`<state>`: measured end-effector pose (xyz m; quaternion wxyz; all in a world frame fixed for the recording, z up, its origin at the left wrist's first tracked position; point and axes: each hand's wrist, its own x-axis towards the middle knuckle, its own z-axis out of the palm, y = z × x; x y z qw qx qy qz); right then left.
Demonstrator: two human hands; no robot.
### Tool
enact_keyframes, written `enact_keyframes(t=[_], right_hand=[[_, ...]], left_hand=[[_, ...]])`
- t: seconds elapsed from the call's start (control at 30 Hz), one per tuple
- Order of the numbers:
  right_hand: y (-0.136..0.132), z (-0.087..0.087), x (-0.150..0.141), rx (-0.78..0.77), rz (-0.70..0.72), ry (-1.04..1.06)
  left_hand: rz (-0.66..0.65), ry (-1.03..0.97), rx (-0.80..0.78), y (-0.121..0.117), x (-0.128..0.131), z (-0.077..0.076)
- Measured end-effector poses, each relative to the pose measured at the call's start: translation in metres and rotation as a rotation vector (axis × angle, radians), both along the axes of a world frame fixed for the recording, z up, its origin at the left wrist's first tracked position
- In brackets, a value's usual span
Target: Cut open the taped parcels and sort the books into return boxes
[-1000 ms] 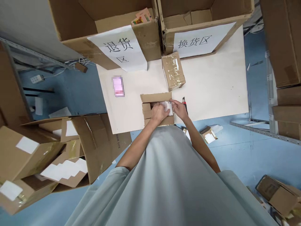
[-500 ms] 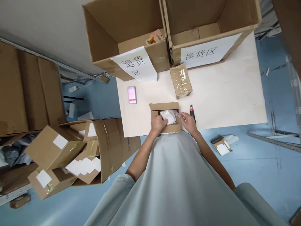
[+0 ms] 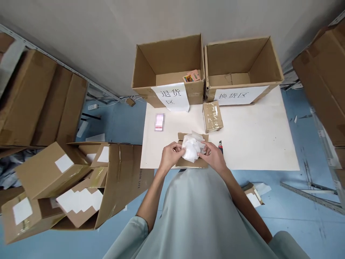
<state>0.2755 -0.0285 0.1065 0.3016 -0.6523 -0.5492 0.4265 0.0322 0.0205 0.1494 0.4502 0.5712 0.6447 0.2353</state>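
A crumpled bundle in white wrapping (image 3: 192,148) is held above a small open cardboard box (image 3: 192,163) at the table's front edge. My left hand (image 3: 171,154) pinches the bundle's left side. On its right side my right hand (image 3: 214,155) grips the thin, partly see-through wrapping. What lies inside the wrapping is hidden. Just beyond my right hand lies a red and black utility knife (image 3: 220,146), partly covered by that hand. Behind the open box sits a closed, taped carton (image 3: 212,117).
Two large open cartons with paper signs, a left one (image 3: 142,92) and a right one (image 3: 244,90), stand along the table's (image 3: 258,140) back. A pink blurred item (image 3: 159,122) lies at left. A big carton (image 3: 122,180) of parcels is on the left, an opened small box (image 3: 253,194) on the floor.
The white bundle has come up out of the small box, with both hands on it. My view has tilted up, showing more of the wall and the large cartons.
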Motion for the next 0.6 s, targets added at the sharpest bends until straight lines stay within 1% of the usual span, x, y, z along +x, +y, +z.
enact_keyframes(t=[0.07,0.17,0.27,0.33,0.37,0.43,0.6], right_hand=[[0.005,0.012,-0.001,0.072,-0.008,-0.095],[0.013,0.033,0.004,0.195,-0.074,-0.169],[0.018,0.058,0.009,0.295,-0.17,-0.141],[0.019,0.071,0.009,0.302,-0.243,-0.095],[0.019,0.075,0.009,0.285,-0.276,-0.065],[0.018,0.076,0.005,0.225,-0.332,-0.008],[0.01,0.059,-0.005,0.077,-0.454,0.086]], left_hand=[[0.01,-0.116,0.007,0.005,-0.006,0.01],[0.026,-0.224,-0.027,0.015,-0.018,0.021],[0.076,-0.289,-0.041,0.024,-0.028,0.026],[0.119,-0.327,-0.024,0.028,-0.031,0.027],[0.139,-0.348,-0.017,0.028,-0.032,0.026],[0.177,-0.394,-0.018,0.029,-0.033,0.024],[0.233,-0.529,-0.049,0.028,-0.035,0.016]])
